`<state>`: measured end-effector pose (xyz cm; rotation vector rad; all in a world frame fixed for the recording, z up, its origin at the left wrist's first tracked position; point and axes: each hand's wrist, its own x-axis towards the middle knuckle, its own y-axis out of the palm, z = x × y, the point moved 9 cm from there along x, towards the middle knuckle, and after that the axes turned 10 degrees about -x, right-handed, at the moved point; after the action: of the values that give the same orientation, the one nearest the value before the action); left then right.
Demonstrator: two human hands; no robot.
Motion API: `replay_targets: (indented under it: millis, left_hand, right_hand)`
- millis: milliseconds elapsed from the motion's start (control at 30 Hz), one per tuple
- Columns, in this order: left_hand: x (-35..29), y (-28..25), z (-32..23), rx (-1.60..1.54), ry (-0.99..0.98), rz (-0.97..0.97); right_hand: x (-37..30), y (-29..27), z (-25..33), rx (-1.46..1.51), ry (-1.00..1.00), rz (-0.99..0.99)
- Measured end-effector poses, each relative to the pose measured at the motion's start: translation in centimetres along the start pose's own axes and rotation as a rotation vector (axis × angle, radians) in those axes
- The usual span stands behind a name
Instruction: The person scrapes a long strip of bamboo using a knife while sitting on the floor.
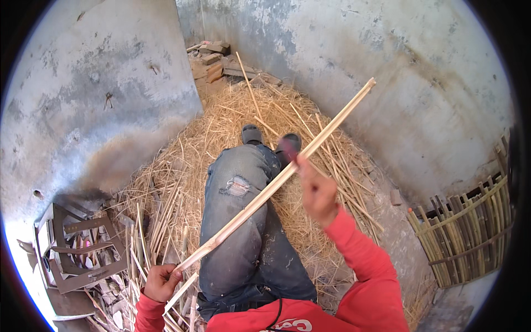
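A long pale split bamboo strip (272, 188) slants over my legs, from low left up to the right. My left hand (161, 282) is closed around its lower end. Beside the strip's upper half is my right hand (319, 193), fingers curled and closed. A motion-smeared dark reddish thing (288, 149) shows just past its fingertips, against the strip; its kind cannot be made out. The strip's far end (370, 83) sticks out free in front of the wall.
Straw-like shavings (221, 124) cover the floor around my legs (235, 221). Thin strips (345, 185) lie to the right, more sticks (166, 216) to the left. A slatted bamboo panel (467, 229) leans at right; a broken metal frame (83, 249) stands at left. Bricks (214, 58) lie by the wall (381, 50).
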<state>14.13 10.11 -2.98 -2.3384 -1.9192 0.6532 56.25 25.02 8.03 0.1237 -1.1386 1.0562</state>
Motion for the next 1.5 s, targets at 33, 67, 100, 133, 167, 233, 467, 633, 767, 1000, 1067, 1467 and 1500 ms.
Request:
replay_targets:
  millis: [33,67,100,133,167,233,467,633,767,1000,1067,1467,1500]
  left_hand:
    - [0.0,-0.1,-0.1,0.038,-0.001,-0.002]
    - [-0.1,-0.3,0.3,0.024,-0.009,-0.013]
    - [-0.2,-0.2,0.2,0.026,-0.015,-0.019]
    - [-0.1,0.4,-0.1,0.011,-0.009,-0.014]
    - [0.1,1.1,-0.5,-0.004,-0.002,-0.010]
    - [1.1,2.0,-1.9,-0.061,0.040,-0.033]
    - [1.8,3.9,-5.6,0.035,0.059,-0.044]
    - [2.5,4.3,-6.0,0.076,0.141,-0.079]
    - [2.6,5.1,-6.6,0.140,0.058,-0.071]
    - [3.1,6.3,-7.4,0.045,0.155,-0.117]
    - [3.1,7.4,-7.5,-0.010,0.147,-0.105]
    - [4.1,7.7,-9.2,0.062,0.113,-0.098]
    - [3.9,7.5,-9.2,0.058,0.127,-0.110]
  right_hand:
    - [-1.0,1.0,0.9,-0.029,-0.051,0.078]
    - [-0.9,0.6,0.9,-0.012,-0.079,0.033]
    - [-0.5,0.4,1.4,0.011,-0.106,-0.009]
    - [0.8,-1.0,-0.5,0.016,0.101,-0.119]
    - [0.5,-1.0,-0.9,0.018,0.109,-0.112]
    - [0.3,-0.7,-1.0,0.019,0.142,-0.083]
    - [1.1,-0.3,-1.1,-0.044,0.181,-0.042]
    - [-2.8,2.3,4.7,0.024,-0.065,0.123]
    - [-0.3,-0.7,-1.7,-0.123,0.285,-0.021]
    - [-1.6,1.0,1.9,0.043,0.137,0.033]
    - [-1.8,0.2,-0.6,0.024,0.325,-0.026]
    - [-3.8,3.5,6.6,0.098,-0.090,0.176]
    - [-2.8,3.5,6.1,0.106,-0.092,0.177]
